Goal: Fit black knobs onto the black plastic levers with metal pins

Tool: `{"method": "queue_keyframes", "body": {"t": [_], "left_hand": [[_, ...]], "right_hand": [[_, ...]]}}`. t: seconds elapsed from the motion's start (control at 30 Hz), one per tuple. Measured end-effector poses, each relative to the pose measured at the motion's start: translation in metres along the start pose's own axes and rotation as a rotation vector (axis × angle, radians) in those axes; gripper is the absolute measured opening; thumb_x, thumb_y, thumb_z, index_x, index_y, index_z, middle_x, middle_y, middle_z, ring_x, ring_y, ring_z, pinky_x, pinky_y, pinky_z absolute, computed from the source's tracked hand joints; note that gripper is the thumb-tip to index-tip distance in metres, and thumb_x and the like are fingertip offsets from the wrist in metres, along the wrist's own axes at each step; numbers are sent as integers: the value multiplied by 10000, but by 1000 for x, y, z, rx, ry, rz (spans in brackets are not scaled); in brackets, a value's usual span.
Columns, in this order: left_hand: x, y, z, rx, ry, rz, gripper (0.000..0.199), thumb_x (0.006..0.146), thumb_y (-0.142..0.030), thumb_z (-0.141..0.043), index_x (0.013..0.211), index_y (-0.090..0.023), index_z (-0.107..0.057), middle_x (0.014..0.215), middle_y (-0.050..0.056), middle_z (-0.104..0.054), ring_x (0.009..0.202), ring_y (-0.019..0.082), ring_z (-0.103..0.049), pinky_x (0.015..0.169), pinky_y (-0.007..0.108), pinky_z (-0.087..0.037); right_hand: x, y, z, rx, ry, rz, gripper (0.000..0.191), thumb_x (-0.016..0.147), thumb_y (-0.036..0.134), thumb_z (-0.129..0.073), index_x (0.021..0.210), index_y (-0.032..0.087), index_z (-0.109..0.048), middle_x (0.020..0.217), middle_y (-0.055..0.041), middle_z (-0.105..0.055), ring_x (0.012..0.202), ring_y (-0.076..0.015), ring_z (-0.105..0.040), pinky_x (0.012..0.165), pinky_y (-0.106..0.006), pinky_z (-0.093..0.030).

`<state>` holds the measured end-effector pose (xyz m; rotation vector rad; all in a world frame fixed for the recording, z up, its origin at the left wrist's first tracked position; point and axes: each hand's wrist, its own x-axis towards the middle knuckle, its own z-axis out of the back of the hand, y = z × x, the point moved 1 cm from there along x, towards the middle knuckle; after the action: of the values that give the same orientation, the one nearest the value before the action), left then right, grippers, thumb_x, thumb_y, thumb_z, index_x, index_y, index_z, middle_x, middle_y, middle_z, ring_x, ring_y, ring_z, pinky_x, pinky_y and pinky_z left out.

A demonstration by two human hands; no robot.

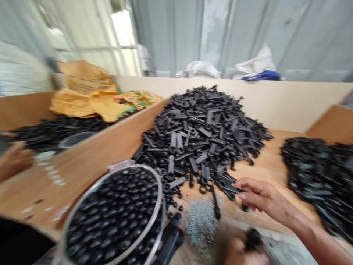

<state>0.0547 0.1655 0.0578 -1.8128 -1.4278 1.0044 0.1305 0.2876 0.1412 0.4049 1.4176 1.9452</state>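
My right hand (257, 195) reaches in from the right at the front edge of a large heap of black plastic crank handles (204, 129). Its thumb and fingers pinch the end of one black crank handle (230, 187). A dark rounded end (245, 207) shows just under those fingers. Smeared by motion, my left hand (237, 250) is low in the picture, closed around a black round-ended piece (253, 239) whose full shape is blurred. Between the hands and the tub lies a pile of small silvery screws (201, 221), with one black handle (216, 204) resting across its edge.
A clear round tub (158, 184) full of black knobs stands front left, several handles beside it. A wooden divider (110, 147) separates a neighbouring bay, where another person's hand (16, 162) shows near yellow sacks (85, 92). More black parts (320, 176) are heaped at right.
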Motion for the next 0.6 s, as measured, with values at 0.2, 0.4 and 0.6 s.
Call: {"method": "queue_keyframes", "body": {"t": [0.2, 0.4, 0.6], "left_hand": [[14, 12, -2, -45, -233, -40, 230, 639, -351, -491, 705, -131, -477, 538, -15, -473, 419, 55, -354, 439, 199, -242], [11, 12, -2, 31, -309, -98, 446, 750, -575, -462, 638, -143, -471, 546, -1, -476, 449, 73, -376, 445, 207, -272], [18, 10, -5, -81, -280, 53, 574, 650, -702, -510, 530, -145, -442, 455, -10, -431, 359, 57, -311, 384, 205, -182]], "right_hand": [[-58, -39, 12, 322, -294, -96, 339, 598, 393, -726, 805, 141, -633, 595, -13, -574, 450, -108, -485, 406, -207, -387], [-67, -58, -14, 569, -209, -34, 345, 649, 435, -718, 833, 155, -635, 693, -44, -627, 537, -154, -569, 424, -223, -429], [-71, -71, -16, 572, -231, -15, 304, 618, 406, -756, 741, 136, -690, 480, 28, -471, 435, -66, -368, 426, -188, -284]]}}
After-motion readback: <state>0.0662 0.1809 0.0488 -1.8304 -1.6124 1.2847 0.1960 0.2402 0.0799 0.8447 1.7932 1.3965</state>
